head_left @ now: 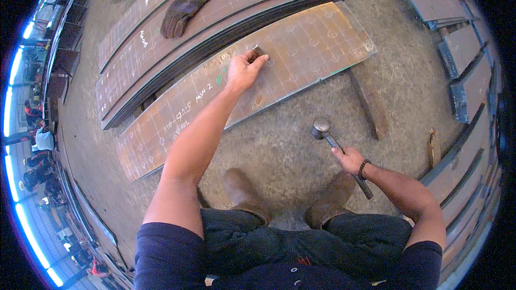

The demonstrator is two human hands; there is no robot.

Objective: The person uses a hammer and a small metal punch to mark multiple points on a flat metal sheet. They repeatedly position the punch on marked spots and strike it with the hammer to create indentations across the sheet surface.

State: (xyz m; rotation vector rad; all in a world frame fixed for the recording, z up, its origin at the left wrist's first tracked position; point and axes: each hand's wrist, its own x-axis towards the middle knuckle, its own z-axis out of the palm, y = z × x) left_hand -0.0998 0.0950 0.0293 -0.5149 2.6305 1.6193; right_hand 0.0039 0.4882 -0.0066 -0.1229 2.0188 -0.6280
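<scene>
My left hand (244, 71) pinches a short dark metal punch (259, 50) between thumb and fingers, over the middle of a rusty steel plate (309, 48). Whether the punch's lower end touches the plate is hidden. Chalk lines, small circles and handwritten marks cover this plate. Off to the right, my right hand (350, 161) is wrapped around the handle of a hammer (321, 125). The hammer's round metal head points up and left, over the concrete floor, apart from the plate.
Beyond the plate lies a stack of marked steel plates (242, 2) with dark work gloves (185, 12) on top. More plates (435, 2) lie along the right side. A bar (368, 102) sticks out from under the near plate. Other people (44, 138) are far left.
</scene>
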